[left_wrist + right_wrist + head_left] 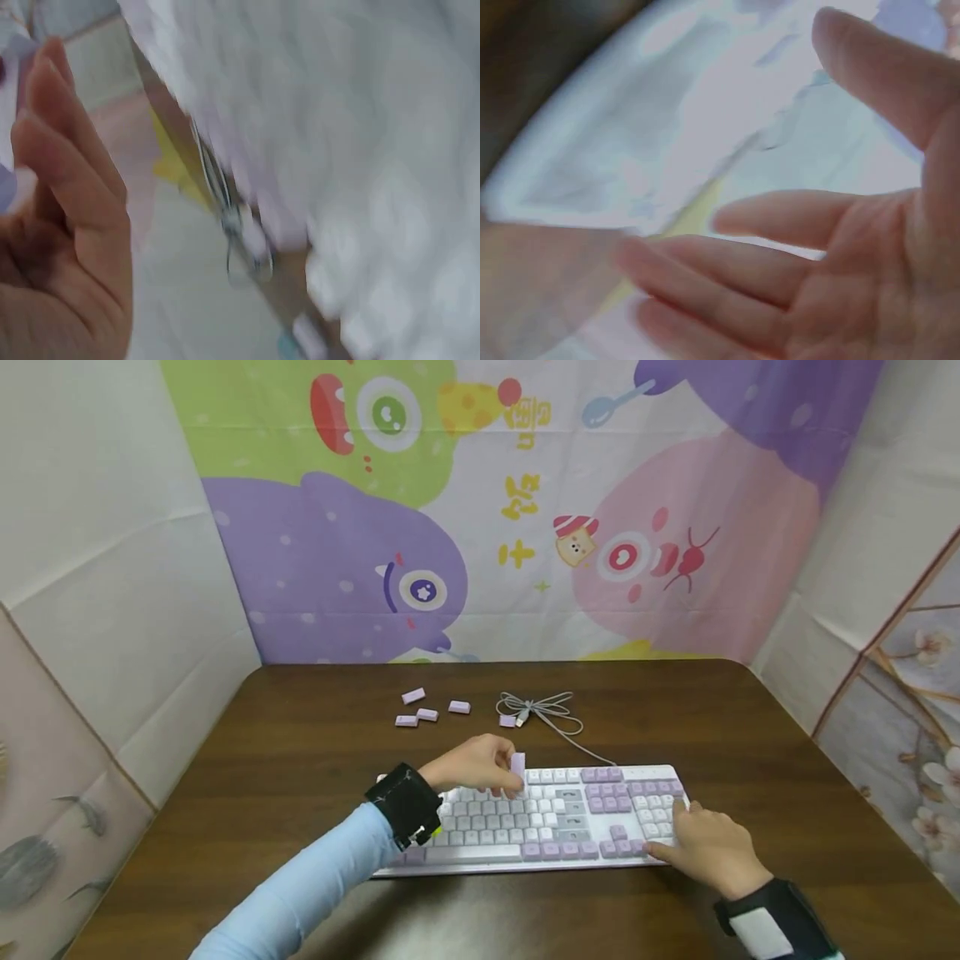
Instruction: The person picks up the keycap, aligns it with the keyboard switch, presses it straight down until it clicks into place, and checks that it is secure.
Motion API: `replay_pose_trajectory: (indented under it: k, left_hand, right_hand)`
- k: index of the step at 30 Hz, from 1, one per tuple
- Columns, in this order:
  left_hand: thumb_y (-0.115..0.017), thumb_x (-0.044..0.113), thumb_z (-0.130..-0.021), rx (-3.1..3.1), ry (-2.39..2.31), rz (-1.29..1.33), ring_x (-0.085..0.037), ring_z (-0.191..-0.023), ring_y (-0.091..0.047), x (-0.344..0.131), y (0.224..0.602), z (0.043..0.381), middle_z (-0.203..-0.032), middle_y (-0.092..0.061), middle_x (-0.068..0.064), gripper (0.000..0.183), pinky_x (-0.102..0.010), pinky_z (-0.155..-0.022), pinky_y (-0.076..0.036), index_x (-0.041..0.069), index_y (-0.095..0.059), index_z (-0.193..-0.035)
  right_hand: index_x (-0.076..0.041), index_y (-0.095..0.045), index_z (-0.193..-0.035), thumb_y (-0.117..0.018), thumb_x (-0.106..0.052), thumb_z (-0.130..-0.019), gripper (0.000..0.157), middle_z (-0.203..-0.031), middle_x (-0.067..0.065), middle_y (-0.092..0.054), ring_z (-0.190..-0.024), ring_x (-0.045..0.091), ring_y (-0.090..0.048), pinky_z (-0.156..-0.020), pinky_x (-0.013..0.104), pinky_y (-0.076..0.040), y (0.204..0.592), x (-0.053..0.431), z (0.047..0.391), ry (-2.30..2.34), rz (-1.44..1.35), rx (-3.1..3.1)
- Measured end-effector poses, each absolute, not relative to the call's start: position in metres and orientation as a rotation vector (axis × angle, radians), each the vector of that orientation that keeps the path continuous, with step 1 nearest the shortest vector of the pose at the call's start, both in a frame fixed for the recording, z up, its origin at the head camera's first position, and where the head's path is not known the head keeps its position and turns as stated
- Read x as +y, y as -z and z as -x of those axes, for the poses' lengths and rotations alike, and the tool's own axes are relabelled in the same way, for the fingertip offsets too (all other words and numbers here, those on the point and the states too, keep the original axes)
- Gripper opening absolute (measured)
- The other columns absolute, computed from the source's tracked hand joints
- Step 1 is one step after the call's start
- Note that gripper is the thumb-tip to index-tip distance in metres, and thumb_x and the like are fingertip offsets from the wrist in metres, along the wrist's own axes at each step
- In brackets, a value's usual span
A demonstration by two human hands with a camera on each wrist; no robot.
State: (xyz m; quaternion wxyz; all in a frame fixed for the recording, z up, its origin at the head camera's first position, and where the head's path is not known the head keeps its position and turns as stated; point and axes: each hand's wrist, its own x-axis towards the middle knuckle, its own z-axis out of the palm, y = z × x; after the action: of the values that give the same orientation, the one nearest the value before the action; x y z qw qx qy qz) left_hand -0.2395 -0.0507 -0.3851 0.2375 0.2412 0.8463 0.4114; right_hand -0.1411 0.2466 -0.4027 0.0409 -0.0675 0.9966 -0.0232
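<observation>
A white keyboard with grey, white and light purple keys lies on the table. Over its top rows, my left hand pinches a long light purple keycap between thumb and fingers. In the left wrist view the curled fingers show at the left edge, with the keycap mostly cut off. Several grey spots near the keyboard's middle right bear no keycaps. My right hand rests at the keyboard's right end, its thumb along the front corner. In the right wrist view its fingers are extended, holding nothing.
Several loose light purple keycaps lie on the dark wooden table behind the keyboard. The bundled grey cable lies behind it too, one keycap beside its plug. A cartoon-printed cloth hangs at the table's back edge.
</observation>
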Motion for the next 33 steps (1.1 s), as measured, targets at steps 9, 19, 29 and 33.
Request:
replay_pose_trajectory:
  k: [9,19,29,33]
  left_hand:
    - [-0.067,0.015,-0.075,2.203,-1.324,-0.41,-0.009,-0.046,-0.052,-0.014,0.399,0.217,-0.076,-0.072,-0.013,0.017,-0.018,-0.044,-0.037,0.012,-0.05,-0.074]
    - [-0.065,0.014,-0.076,2.064,-1.478,-0.343,-0.005,-0.04,-0.044,0.003,0.412,0.206,-0.067,-0.071,-0.006,0.011,-0.016,-0.039,-0.027,0.003,-0.065,-0.074]
    - [-0.072,0.024,-0.077,2.501,-1.154,-0.638,-0.009,-0.058,-0.06,-0.003,0.411,0.197,-0.084,-0.073,-0.009,0.03,-0.019,-0.051,-0.039,0.004,-0.066,-0.098]
    - [-0.076,0.03,-0.072,2.963,-0.593,-0.98,-0.009,-0.075,-0.065,-0.001,0.414,0.189,-0.087,-0.071,0.007,0.032,-0.022,-0.054,-0.04,0.02,-0.066,-0.101]
  right_hand:
    - [-0.008,-0.065,-0.108,-0.078,-0.035,-0.068,0.05,-0.098,0.009,-0.07,-0.084,0.024,-0.068,-0.063,0.038,-0.053,0.4,0.168,0.145,0.321,0.883,3.439]
    - [-0.011,-0.066,-0.081,-0.082,-0.018,-0.062,0.026,-0.072,0.0,-0.067,-0.061,0.015,-0.061,-0.049,0.029,-0.044,0.414,0.154,0.148,0.468,0.804,3.546]
    - [0.0,-0.069,-0.092,-0.069,0.002,-0.074,0.019,-0.075,0.006,-0.069,-0.062,0.008,-0.057,-0.055,0.023,-0.043,0.411,0.17,0.159,0.821,0.688,3.168]
    - [0.003,-0.069,-0.096,-0.063,0.002,-0.077,0.02,-0.077,0.006,-0.069,-0.062,0.003,-0.05,-0.056,0.02,-0.04,0.41,0.184,0.167,0.852,0.732,2.947]
